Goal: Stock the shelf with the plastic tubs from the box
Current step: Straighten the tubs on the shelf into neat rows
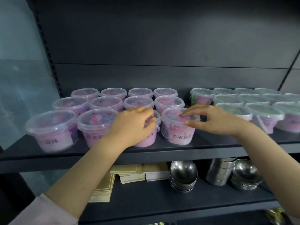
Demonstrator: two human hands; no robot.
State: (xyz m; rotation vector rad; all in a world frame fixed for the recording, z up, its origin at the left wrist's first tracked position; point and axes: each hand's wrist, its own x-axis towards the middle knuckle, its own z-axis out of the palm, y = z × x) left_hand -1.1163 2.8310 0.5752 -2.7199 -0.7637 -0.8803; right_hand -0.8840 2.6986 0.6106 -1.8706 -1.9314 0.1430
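Closest in, both bare forearms come up from the bottom of the view, with a pale pink sleeve (48, 210) at the left elbow. The left hand (132, 125) is arched palm-down with its fingers (148, 116) curled over the lid and rim of the third front tub (146, 141), so it's gripping that one. The right hand (215, 121) is flatter and not gripping anything. Its fingers (192, 112) are loosely spread, with the index tip on the lid and the thumb at the rim of the fourth front tub (178, 134).

Below the arms is a lower shelf (146, 198) with stacks of yellowish paper (129, 173), two stacks of steel bowls (183, 175) and a stack of round steel tins (219, 172).

The dark shelf (211, 144) being stocked holds everything else. The pink tubs (103, 103) sit in three rows of four, packed side by side, and both held tubs stand upright in the front row, touching each other. To the right, past a small gap, are the green-lidded tubs (230, 99). Behind it all is a dark back panel (162, 46), with a slotted upright (48, 54) and a bluish wall (19, 70) on the left.
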